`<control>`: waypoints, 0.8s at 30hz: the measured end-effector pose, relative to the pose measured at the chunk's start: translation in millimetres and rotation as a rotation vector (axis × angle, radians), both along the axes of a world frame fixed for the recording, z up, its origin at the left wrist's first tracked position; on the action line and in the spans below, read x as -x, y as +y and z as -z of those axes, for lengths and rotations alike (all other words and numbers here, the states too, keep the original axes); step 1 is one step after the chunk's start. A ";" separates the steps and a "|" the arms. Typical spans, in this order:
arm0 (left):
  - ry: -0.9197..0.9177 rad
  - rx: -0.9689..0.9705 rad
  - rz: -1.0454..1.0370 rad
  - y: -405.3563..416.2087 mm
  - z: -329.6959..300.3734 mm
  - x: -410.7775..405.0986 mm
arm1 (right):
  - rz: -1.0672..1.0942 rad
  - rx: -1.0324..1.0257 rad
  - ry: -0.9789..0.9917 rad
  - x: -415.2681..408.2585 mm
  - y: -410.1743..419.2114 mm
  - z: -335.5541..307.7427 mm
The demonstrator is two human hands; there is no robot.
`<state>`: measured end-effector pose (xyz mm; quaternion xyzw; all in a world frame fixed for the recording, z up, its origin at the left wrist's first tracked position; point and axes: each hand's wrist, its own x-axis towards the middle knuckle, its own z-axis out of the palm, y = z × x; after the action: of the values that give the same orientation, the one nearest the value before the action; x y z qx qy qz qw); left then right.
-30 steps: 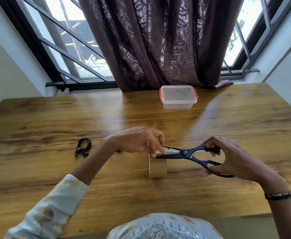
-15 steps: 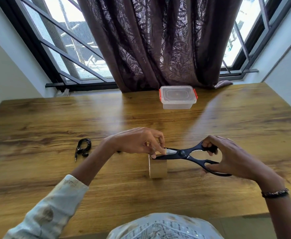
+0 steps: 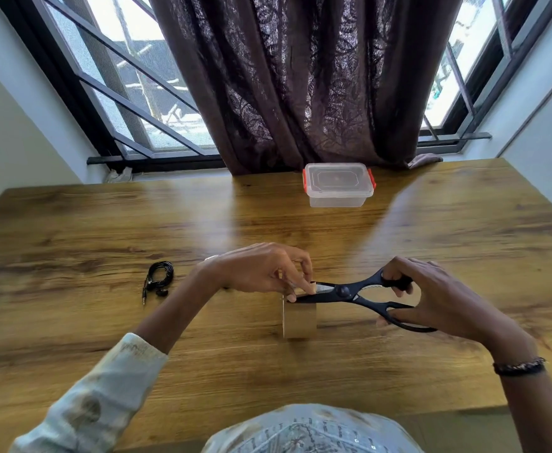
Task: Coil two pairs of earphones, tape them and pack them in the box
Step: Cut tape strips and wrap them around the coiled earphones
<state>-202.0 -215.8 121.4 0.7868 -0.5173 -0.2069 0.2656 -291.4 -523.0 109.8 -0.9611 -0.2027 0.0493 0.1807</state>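
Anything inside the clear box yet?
The clear box sits lidded at the table's far edge. Through its walls nothing shows inside. One coiled earphone pair lies on the table.

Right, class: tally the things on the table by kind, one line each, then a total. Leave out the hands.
Coiled earphones: 1
Tape roll: 1
Scissors: 1
Lidded plastic box: 1
Total: 4

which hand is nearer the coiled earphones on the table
Left. The left hand is just right of the coiled earphones, pinching tape; the right hand grips the scissors farther right.
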 end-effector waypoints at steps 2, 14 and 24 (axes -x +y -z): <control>-0.005 0.004 0.005 0.1 1.0 -0.2 | 0.006 0.001 0.003 0.5 -0.4 0.8; 0.003 0.008 0.037 -0.2 -1.2 -1.9 | 0.033 0.071 -0.072 7.3 4.8 -5.6; 0.028 0.002 0.061 -0.4 -1.4 -4.4 | 0.060 0.089 -0.159 21.8 14.0 -8.4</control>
<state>-197.6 -216.3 122.8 0.7674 -0.5376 -0.2252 0.2672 -313.2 -509.0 118.3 -0.9747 -0.1851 -0.0238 0.1226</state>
